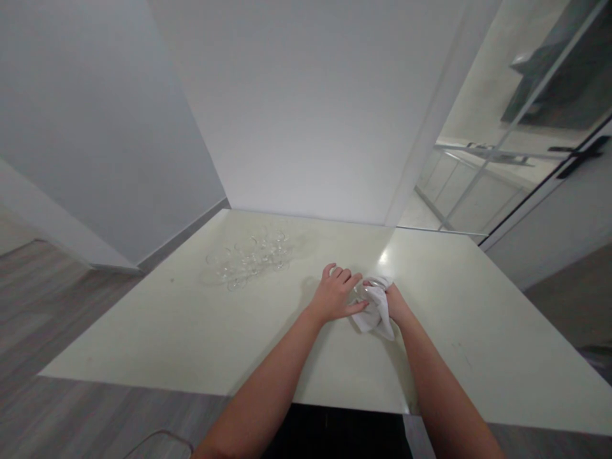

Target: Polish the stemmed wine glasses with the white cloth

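A white cloth (380,312) hangs bunched in my right hand (394,302), which is wrapped in part by its folds. Against the cloth is a clear glass (359,292), probably a small cup, whose full shape is hidden by the fingers and the fabric. My left hand (335,294) reaches in from the left, its thumb below and its fingers above, gripping the glass's near side. Farther left on the table stands a group of several clear glass cups (255,257), hard to make out against the pale top.
The pale glossy table (182,344) meets a white wall panel (306,127) at its far edge. On the right are a glazed partition (478,172) and a door with a black handle (586,156). A cable (162,433) lies on the wood-look floor at lower left.
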The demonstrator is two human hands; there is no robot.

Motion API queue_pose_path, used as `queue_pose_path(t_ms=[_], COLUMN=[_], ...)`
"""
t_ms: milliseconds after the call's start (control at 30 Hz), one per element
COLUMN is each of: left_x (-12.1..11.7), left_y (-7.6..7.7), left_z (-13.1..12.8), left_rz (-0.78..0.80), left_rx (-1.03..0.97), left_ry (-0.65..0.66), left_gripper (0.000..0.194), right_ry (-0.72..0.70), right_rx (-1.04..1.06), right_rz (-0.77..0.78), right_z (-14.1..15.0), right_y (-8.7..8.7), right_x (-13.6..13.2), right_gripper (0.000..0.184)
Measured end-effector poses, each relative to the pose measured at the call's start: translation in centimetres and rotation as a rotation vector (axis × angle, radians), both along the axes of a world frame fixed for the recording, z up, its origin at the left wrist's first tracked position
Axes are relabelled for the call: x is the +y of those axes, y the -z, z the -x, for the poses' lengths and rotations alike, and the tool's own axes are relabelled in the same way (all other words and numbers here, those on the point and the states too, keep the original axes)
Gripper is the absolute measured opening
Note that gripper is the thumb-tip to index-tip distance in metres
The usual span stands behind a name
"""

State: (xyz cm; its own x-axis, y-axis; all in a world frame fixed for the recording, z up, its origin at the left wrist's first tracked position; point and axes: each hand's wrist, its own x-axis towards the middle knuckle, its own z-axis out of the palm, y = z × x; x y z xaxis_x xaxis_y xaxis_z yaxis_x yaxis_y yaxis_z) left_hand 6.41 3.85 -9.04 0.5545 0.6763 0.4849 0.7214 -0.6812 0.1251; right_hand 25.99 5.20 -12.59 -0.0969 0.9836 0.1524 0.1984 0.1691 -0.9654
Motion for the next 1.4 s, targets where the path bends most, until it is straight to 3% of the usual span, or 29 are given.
queue_pose_path(t_ms=[133,267,433,600,667,800,933,1067,1233,1400], left_x=[0.3,0.5,0.6,0.7,0.8,0.8,0.9,1.0,0.9,0.7], left_y=[0.2,0.5,0.9,0.9,0.8,0.9,1.1,1.4,1.3,1.0], left_z=[0.3,0.1,-0.3,-0.3,-0.3,-0.3,-0.3,-0.3,-0.4,-0.5], left_rz=[0.038,0.072,0.111,0.149,0.162,0.181,0.200,0.212,0.202,0.201], left_rx=[0.002,-0.032,-0.114,-0.143,-0.170,-0.188,-0.187,-0.168,-0.157,-0.186], left_ry=[0.011,-0.041,-0.219,-0.287,-0.318,-0.354,-0.373,-0.377,-0.328,-0.313], left_gripper=[0.056,0.060,0.059,0.054,0.053,0.049,0.049,0.050,0.052,0.051], right_ry=[-0.012,0.107,0.313,0.099,0.110,0.125,0.215,0.333,0.253,0.041], right_rx=[-0.029,-0.016,0.404,0.617,0.630,0.541,0.290,0.133,0.445,0.639], right_rz=[-0.038,-0.104,0.049,0.201,0.215,0.190,0.071,-0.098,-0.015,0.040], right_z=[0.4,0.9,0.6,-0.3,-0.4,-0.5,-0.3,0.1,0.1,-0.7], right_y=[-0.3,-0.9,-1.6,-2.5,-2.5,-1.6,-0.7,-0.8,-2.0,-3.1], right_x=[-0.3,-0.6,-0.6,-1.0,-1.1,-0.9,-0.7,-0.7,-1.1,-1.4], right_gripper=[0.027,0.027,0.041,0.079,0.069,0.032,0.029,0.025,0.031,0.050])
